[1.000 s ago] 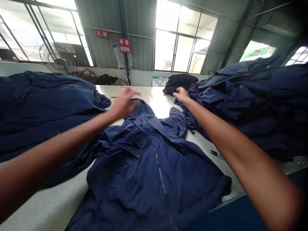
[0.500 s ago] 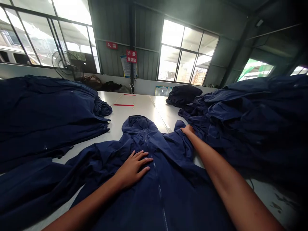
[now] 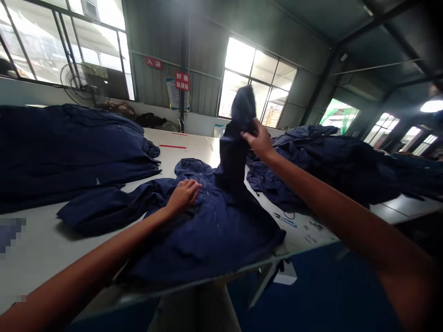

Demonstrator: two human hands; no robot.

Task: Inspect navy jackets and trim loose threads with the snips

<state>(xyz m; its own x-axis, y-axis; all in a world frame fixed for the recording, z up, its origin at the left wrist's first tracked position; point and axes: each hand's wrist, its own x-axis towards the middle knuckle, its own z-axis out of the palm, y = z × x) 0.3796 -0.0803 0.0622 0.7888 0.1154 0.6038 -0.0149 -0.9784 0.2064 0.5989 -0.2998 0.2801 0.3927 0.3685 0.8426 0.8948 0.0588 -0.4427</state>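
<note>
A navy hooded zip jacket (image 3: 211, 226) lies spread on the white table, its hood (image 3: 192, 168) toward the far side. My right hand (image 3: 258, 138) grips its sleeve (image 3: 235, 138) and holds it upright, high above the table. My left hand (image 3: 183, 196) rests on the chest beside the zipper, holding nothing, its fingers slightly apart. The other sleeve (image 3: 93, 212) lies on the table to the left.
Large stacks of navy garments lie at left (image 3: 69, 147) and right (image 3: 328, 170) on the white table (image 3: 51, 258). Blue-handled scissors (image 3: 285, 220) and small scraps (image 3: 313, 230) lie near the front edge. Red tape marks (image 3: 173, 146) cross the far surface.
My right hand has lifted the jacket's sleeve off the table and up. My left hand stays on the chest, and the view has tilted and swung.
</note>
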